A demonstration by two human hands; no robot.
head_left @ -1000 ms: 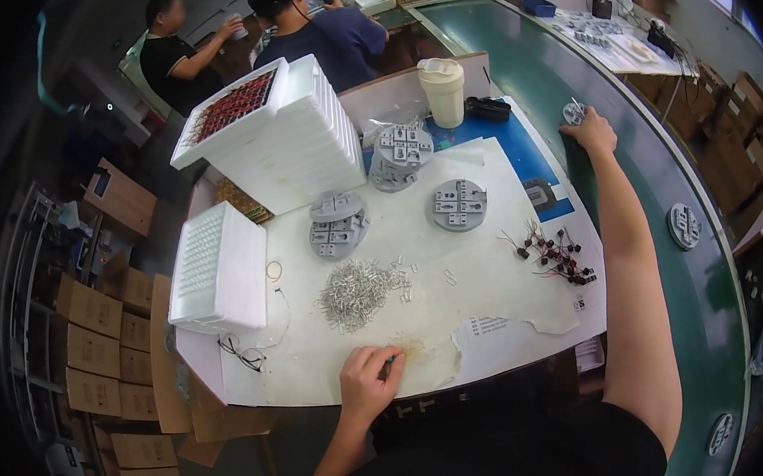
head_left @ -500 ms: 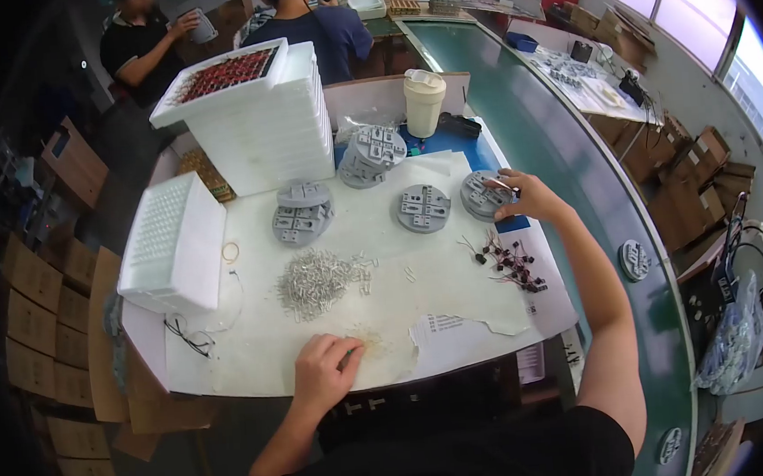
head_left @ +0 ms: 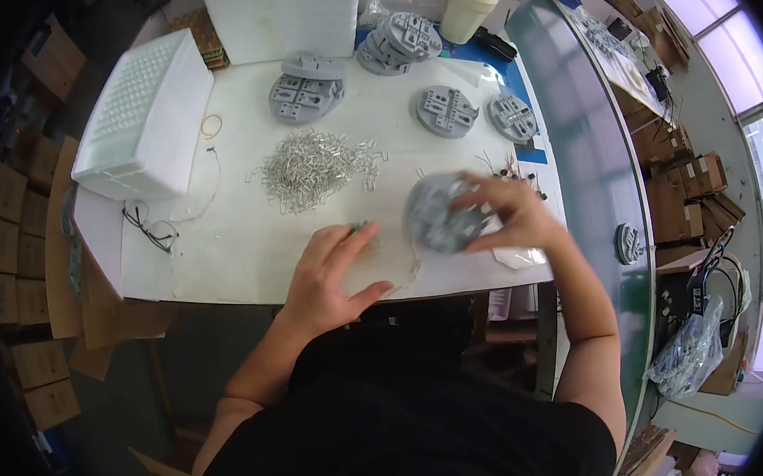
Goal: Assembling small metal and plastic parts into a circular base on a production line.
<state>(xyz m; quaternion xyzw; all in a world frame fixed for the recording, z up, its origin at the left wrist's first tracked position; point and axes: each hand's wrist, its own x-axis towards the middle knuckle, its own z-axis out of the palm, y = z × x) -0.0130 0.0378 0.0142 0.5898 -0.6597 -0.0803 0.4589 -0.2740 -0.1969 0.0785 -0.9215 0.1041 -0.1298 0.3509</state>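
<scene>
My right hand (head_left: 514, 214) grips a round grey plastic disc (head_left: 437, 215) by its right edge, above the front of the table. The disc is blurred by motion. To its left, my left hand (head_left: 324, 279) is open, thumb and fingers spread toward the disc, holding nothing plain to see. A bit of green shows at its fingertips. Beyond the left hand lies a pile of small silvery metal pieces (head_left: 306, 171). Small black parts with thin wires (head_left: 508, 169) are partly hidden behind my right hand. Two more grey discs, one left (head_left: 445, 112) and one right (head_left: 513, 117), rest farther back.
Stacked grey discs (head_left: 307, 88) and a taller stack (head_left: 403, 42) stand at the back. A white foam block (head_left: 145, 122) is at the left, near a black cable (head_left: 153, 229). A cream cup (head_left: 469, 9) stands far right. A green conveyor (head_left: 582, 127) runs along the right side.
My right hand has brought a grey disc from the far right toward me; another disc remains there. My left hand has spread its fingers. The view has tilted down.
</scene>
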